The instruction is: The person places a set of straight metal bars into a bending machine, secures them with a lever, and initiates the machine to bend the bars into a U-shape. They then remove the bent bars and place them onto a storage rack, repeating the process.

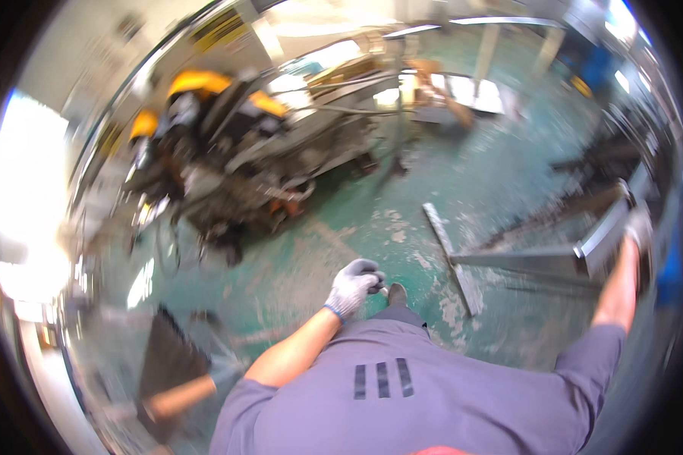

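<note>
My left hand (352, 289), in a pale knitted glove with a dark grip coating, is held in front of my body with its fingers curled. A small light tip shows beside the fingers, but I cannot make out what it is. My right hand (639, 229), also gloved, reaches far out to the right, against the end of a grey metal frame (524, 260). Blur and the edge of the view hide its fingers, so its grip is unclear. A flat metal bar (451, 262) lies on the floor, at the near end of the frame.
A bulky machine (265, 167) with yellow covers stands at the front left. Dark metal stock (607, 155) is piled at the right. A dark wedge-shaped thing (171, 356) and an orange-brown cylinder (180, 397) are at the lower left. The green floor (372, 235) is worn.
</note>
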`<state>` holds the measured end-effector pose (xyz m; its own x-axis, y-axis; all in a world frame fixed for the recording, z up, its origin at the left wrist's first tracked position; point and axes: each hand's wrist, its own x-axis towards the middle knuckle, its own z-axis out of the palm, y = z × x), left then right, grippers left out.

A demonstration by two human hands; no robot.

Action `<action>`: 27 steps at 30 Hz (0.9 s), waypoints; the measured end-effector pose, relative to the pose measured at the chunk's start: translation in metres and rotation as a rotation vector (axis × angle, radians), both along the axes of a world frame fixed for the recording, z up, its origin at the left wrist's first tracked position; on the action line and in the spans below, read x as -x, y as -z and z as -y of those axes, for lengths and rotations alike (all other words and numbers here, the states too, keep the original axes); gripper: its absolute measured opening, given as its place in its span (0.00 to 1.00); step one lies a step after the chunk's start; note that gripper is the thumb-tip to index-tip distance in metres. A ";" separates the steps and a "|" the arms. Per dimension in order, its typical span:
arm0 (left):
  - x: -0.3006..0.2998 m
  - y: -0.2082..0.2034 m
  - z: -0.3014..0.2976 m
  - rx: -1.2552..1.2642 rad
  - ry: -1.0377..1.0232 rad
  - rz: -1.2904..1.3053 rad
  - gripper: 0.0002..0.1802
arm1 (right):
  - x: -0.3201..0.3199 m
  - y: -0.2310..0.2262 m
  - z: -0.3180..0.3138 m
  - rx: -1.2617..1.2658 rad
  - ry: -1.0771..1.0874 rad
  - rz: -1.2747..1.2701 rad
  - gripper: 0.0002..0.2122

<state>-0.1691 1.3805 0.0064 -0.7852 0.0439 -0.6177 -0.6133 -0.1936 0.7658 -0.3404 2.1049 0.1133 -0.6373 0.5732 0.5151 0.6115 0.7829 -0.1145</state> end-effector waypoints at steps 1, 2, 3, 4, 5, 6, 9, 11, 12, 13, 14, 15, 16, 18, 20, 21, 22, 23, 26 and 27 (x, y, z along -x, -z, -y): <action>-0.009 0.007 0.006 0.048 -0.033 -0.024 0.20 | 0.002 0.013 0.003 -0.058 -0.057 -0.029 0.28; -0.013 0.004 0.013 0.088 -0.066 -0.032 0.20 | -0.001 0.029 0.012 -0.109 -0.115 -0.070 0.27; -0.020 0.001 0.025 0.136 -0.081 -0.025 0.20 | -0.005 0.050 0.026 -0.137 -0.161 -0.117 0.26; -0.031 0.009 0.038 0.134 -0.149 -0.023 0.19 | -0.003 0.067 0.043 -0.154 -0.214 -0.164 0.25; -0.038 0.006 0.049 0.178 -0.215 -0.031 0.18 | -0.011 0.096 0.062 -0.149 -0.243 -0.183 0.25; -0.052 0.019 0.058 0.188 -0.303 -0.053 0.17 | -0.024 0.133 0.087 -0.096 -0.267 -0.158 0.24; -0.088 0.027 0.094 0.146 -0.482 -0.011 0.18 | -0.091 0.249 0.174 0.103 -0.207 0.152 0.22; -0.109 0.019 0.123 0.113 -0.587 0.018 0.18 | -0.142 0.314 0.246 0.240 -0.105 0.523 0.21; -0.122 0.024 0.139 0.114 -0.652 -0.016 0.17 | -0.162 0.338 0.283 0.288 -0.072 0.703 0.20; -0.138 0.030 0.156 0.118 -0.708 -0.047 0.16 | -0.181 0.355 0.324 0.326 -0.062 0.862 0.20; -0.155 0.036 0.173 0.122 -0.764 -0.076 0.15 | -0.188 0.369 0.365 0.365 -0.120 0.961 0.19; -0.171 0.029 0.198 0.118 -0.739 -0.023 0.17 | -0.196 0.381 0.412 0.428 -0.199 1.016 0.19; -0.196 0.041 0.223 0.263 -0.765 -0.056 0.16 | -0.196 0.371 0.468 0.486 -0.331 1.009 0.19; -0.243 0.071 0.274 0.552 -0.786 -0.110 0.15 | -0.192 0.354 0.562 0.723 -0.709 0.854 0.19; -0.292 0.041 0.331 0.793 -0.765 -0.131 0.12 | -0.185 0.341 0.635 0.662 -0.975 0.769 0.20; -0.319 0.026 0.357 0.874 -0.800 -0.150 0.11 | -0.174 0.339 0.663 0.657 -1.052 0.781 0.19; -0.353 0.013 0.385 0.875 -0.868 -0.193 0.09 | -0.168 0.333 0.698 0.599 -1.103 0.779 0.18; -0.386 -0.010 0.411 0.971 -0.920 -0.158 0.08 | -0.167 0.312 0.739 0.521 -1.126 0.811 0.17; -0.489 -0.042 0.505 1.341 -1.026 -0.196 0.09 | -0.158 0.321 0.830 0.505 -1.304 0.758 0.15; -0.528 -0.030 0.539 1.334 -1.191 -0.275 0.10 | -0.165 0.322 0.862 0.481 -1.352 0.749 0.16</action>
<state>0.3594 0.8415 0.0360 -0.0972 -0.9214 0.3762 -0.4631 0.3764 0.8024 -0.1750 1.2425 -0.2090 -0.7959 -0.5782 -0.1794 -0.4304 0.7489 -0.5040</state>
